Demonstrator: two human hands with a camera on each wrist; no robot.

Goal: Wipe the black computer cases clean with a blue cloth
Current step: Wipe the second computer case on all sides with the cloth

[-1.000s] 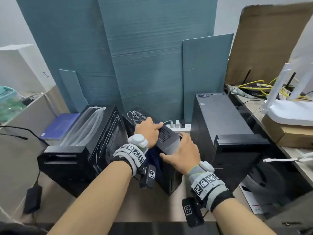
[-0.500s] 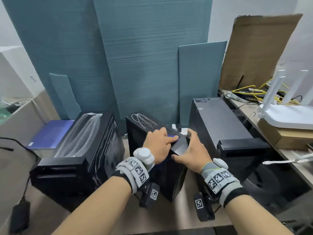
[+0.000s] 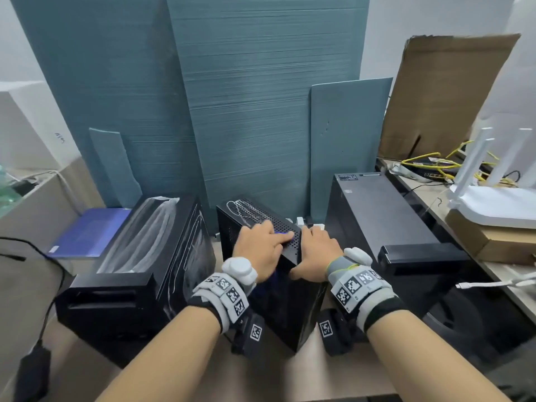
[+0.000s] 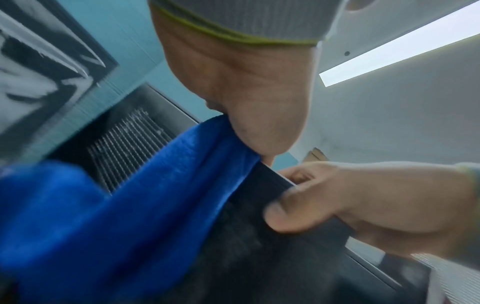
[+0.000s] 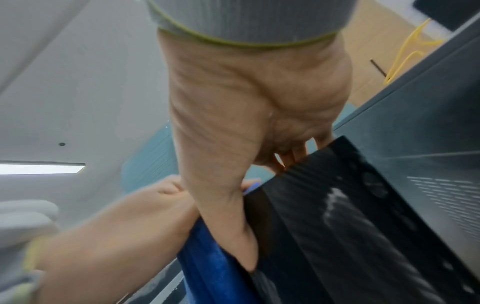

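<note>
- Three black computer cases stood in a row on the tabletop (image 3: 261, 378): a left case (image 3: 139, 274) with plastic film on its top, a smaller middle case (image 3: 285, 311) with a perforated top, and a tall right case (image 3: 385, 224).
- The left hand (image 3: 261, 250) lay on top of the middle case with its fingers stretched out flat, pressing the blue cloth (image 4: 124, 205) against the perforated panel.
- Only a thin blue strip of the cloth showed past the fingertips in the head view; the left wrist view showed the rest of it hanging down the case's side below the palm.
- The right hand (image 3: 314, 256) gripped the near right top edge of the middle case, its fingers over the top and its thumb (image 4: 283, 216) against the front face.
- The two hands sat just beside each other, the right thumb touching the cloth in the right wrist view.
- Behind the cases leaned tall teal panels (image 3: 261, 111); a sheet of brown cardboard (image 3: 446, 97) stood at the right.
- A white router (image 3: 493, 198) rested on a cardboard box (image 3: 493, 242) on the side desk, near yellow cables (image 3: 426, 163).
</note>
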